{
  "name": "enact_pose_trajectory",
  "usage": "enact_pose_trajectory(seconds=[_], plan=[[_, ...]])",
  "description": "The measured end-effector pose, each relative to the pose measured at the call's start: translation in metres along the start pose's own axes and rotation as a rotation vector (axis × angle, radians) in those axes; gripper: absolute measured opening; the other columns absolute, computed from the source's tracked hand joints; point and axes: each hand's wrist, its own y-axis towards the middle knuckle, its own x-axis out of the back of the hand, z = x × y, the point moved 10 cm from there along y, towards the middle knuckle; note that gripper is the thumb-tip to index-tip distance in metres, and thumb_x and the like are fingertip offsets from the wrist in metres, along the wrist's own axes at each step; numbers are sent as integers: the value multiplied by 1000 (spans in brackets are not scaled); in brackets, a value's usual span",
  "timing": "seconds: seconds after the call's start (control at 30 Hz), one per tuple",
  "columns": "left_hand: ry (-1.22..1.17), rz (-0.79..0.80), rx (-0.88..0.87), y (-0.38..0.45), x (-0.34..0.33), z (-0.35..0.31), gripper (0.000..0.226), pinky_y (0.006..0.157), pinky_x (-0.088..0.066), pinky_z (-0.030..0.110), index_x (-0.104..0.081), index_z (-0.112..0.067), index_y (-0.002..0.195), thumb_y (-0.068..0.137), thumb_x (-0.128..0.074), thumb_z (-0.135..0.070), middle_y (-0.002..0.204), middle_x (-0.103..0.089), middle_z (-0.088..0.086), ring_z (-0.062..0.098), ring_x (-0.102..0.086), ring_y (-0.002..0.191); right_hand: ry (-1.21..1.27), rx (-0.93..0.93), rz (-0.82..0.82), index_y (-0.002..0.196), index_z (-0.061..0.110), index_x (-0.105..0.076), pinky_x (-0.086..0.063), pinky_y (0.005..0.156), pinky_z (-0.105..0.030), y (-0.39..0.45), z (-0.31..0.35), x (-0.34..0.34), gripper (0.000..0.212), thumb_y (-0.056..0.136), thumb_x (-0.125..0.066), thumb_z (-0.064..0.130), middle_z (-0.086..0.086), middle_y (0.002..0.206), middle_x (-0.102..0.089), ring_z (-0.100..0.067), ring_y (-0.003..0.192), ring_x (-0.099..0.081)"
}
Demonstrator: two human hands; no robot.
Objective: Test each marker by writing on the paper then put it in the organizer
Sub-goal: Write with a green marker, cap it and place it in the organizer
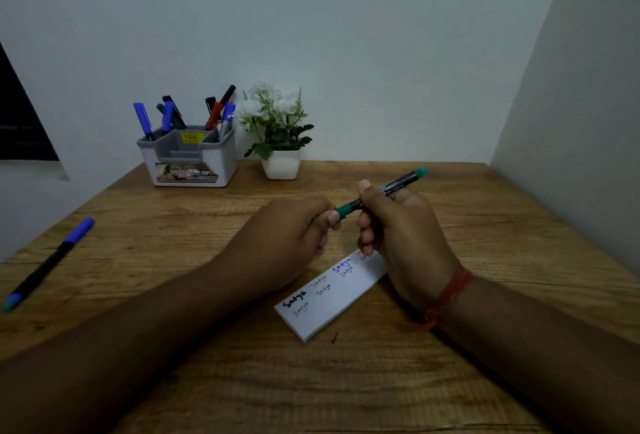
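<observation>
We find the green marker [381,191] held above the paper [332,295]: right hand [398,225] grasps the barrel, left hand [294,229] pinches its cap end, likely capping or uncapping. Organizer [190,159] stands well apart.

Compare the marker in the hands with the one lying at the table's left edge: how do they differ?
The green marker is held above the paper, right hand gripping its barrel, left hand pinching its capped end; the blue marker lies untouched on the table. Their caps are green and blue respectively. Both have black barrels and are outside the organizer.
</observation>
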Motion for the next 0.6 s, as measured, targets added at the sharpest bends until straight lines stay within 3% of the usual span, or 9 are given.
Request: enact_pose_trajectory(seconds=[0.1, 0.27, 0.4, 0.5, 0.6], plan=[[3, -13, 1, 0, 2, -1, 26, 60, -42, 22, -64, -29, 92, 102, -40, -34, 68, -62, -12, 3, -59, 70, 1, 0, -17, 86, 12, -58, -41, 43, -27, 0, 2, 2, 21, 99, -60, 28, 0, 57, -57, -12, 46, -48], [-105, 9, 46, 0, -4, 1, 27, 57, -40, 16, -64, -30, 87, 103, -42, -31, 67, -64, -9, 6, -59, 65, -27, -33, -52, 81, 13, -56, -36, 42, -26, 0, -2, 4, 25, 100, -58, 29, 2, 54, -51, -10, 43, -42], [-187, -5, 216, -9, 6, 33, 31, 56, -39, 12, -64, -26, 82, 104, -41, -26, 65, -64, -6, 2, -60, 62, 226, -32, -329, 69, 17, -44, -29, 40, -22, 16, 13, 63, 32, 100, -52, 21, 1, 55, -39, -9, 39, -35], [-59, -18, 207, -8, 17, 42, 27, 56, -36, 13, -65, -28, 84, 102, -45, -27, 70, -65, -8, -2, -58, 69, 241, -3, -330, 77, 15, -50, -38, 43, -25, 24, 21, 80, 25, 100, -52, 21, 2, 55, -46, -11, 44, -41], [58, -8, 122, -2, 10, 28, 17, 71, -45, 26, -68, -29, 103, 99, -52, -33, 90, -68, -13, -1, -57, 81, 204, -42, -201, 90, 13, -55, -52, 50, -28, 28, 12, 54, 19, 102, -53, 27, -1, 62, -55, -12, 50, -52]])
